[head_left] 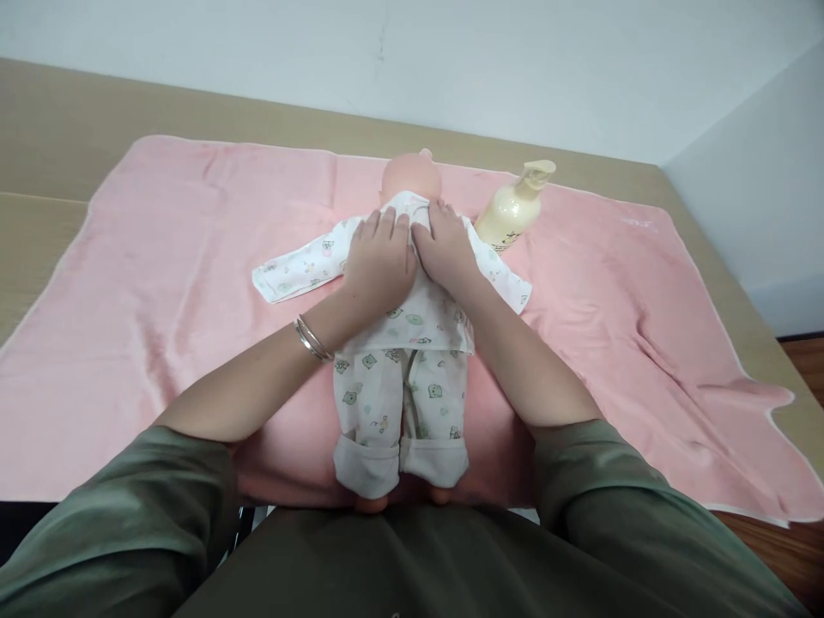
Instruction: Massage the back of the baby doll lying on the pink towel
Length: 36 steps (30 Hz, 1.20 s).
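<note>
A baby doll (412, 176) lies lengthwise in front of me, its bare head away from me and its feet close to my body. It wears a white printed shirt (421, 322) with the sleeves spread out and matching trousers (370, 386) with turned-up cuffs. My left hand (379, 257) rests flat on the left upper part of the shirt, fingers pointing towards the head. On the right upper part lies my right hand (447, 249), its fingers extended near the collar. The hands nearly touch, and neither grasps anything. Which way the doll's face points is hard to make out.
A pink blanket (193, 232) with some wrinkles covers much of the wooden table (51, 103). Just right of the doll's shoulder is a pale yellow pump bottle (511, 210). A white wall (451, 69) borders the table's far edge.
</note>
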### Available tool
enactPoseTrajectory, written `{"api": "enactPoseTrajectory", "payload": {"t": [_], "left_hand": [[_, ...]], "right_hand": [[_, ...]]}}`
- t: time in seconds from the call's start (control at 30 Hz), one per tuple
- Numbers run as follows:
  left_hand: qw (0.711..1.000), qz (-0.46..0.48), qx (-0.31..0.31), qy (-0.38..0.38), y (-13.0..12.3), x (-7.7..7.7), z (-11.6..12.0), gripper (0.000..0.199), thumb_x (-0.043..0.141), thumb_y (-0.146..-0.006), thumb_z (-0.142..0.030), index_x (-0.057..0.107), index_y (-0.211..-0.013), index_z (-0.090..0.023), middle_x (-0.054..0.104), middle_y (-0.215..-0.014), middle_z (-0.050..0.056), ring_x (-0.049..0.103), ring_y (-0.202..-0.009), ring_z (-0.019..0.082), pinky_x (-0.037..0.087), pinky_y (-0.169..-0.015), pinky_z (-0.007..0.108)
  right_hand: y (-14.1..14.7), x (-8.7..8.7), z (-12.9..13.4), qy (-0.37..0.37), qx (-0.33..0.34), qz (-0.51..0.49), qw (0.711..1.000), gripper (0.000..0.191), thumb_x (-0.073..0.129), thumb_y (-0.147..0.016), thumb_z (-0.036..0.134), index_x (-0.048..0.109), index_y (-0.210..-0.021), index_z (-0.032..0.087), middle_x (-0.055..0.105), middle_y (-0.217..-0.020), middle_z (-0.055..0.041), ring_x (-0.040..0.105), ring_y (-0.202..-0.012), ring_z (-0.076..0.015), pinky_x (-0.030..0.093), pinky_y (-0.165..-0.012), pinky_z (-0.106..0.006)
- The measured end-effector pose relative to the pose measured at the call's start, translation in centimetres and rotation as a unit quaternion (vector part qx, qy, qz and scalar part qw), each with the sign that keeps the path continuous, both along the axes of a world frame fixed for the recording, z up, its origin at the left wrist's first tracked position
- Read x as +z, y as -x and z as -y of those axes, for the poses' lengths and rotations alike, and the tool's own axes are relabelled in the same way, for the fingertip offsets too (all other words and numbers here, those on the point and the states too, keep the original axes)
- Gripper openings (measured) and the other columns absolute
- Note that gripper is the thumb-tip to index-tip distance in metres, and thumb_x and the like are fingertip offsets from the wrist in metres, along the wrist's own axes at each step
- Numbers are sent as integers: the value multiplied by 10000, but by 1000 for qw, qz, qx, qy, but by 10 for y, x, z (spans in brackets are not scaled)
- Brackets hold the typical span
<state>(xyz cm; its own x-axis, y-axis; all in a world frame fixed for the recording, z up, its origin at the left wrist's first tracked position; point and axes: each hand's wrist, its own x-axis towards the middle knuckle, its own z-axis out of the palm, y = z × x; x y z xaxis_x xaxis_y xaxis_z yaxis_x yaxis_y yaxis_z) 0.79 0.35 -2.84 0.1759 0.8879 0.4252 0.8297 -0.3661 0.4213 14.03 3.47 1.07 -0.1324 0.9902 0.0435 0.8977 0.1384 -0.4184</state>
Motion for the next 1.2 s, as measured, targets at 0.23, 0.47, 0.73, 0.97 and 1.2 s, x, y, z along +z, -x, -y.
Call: {"api": "enactPoseTrajectory", "payload": {"t": [0.23, 0.47, 0.73, 0.97, 1.2], "left_hand": [[997, 35, 0, 64, 24, 7, -30, 408, 336, -1027, -318, 671, -1215, -183, 722, -1325, 174, 642, -1310, 326, 477, -1205, 531], [997, 1, 37, 64, 25, 13, -24, 406, 314, -1042, -304, 673, -1174, -167, 740, -1232, 196, 666, -1263, 334, 499, -1177, 537], [1000, -23, 0, 17, -6, 11, 16, 527, 335, -1021, -259, 520, -1485, -91, 549, -1590, 214, 409, -1577, 362, 351, -1303, 595], [991, 49, 19, 125, 30, 23, -30, 439, 329, -1012, -330, 677, -1198, -137, 724, -1299, 189, 660, -1247, 328, 506, -1150, 491], [993, 79, 49, 73, 29, 5, -33, 405, 378, -992, -365, 699, -1172, -197, 757, -1257, 156, 670, -1221, 312, 520, -1117, 468]], "right_hand": [[19, 6, 51, -64, 58, 79, 993, 641, 344, -1020, 204, 361, -1579, -108, 376, -1685, -303, 310, -1622, -428, 252, -1358, -606], [10, 5, 35, -43, 72, 48, 995, 652, 354, -1033, 265, 361, -1612, -34, 341, -1725, -240, 288, -1637, -395, 248, -1360, -597], [-1, 14, 16, -12, 29, 62, 998, 694, 322, -1066, 344, 336, -1604, -94, 368, -1697, -284, 328, -1622, -386, 245, -1364, -541], [20, 14, 60, -62, 78, 121, 988, 600, 344, -1019, 192, 449, -1537, -94, 455, -1649, -279, 366, -1606, -390, 318, -1344, -556], [14, -2, 21, -42, 18, 17, 999, 676, 388, -1032, 336, 373, -1607, -20, 324, -1734, -238, 251, -1653, -389, 236, -1360, -607]]}}
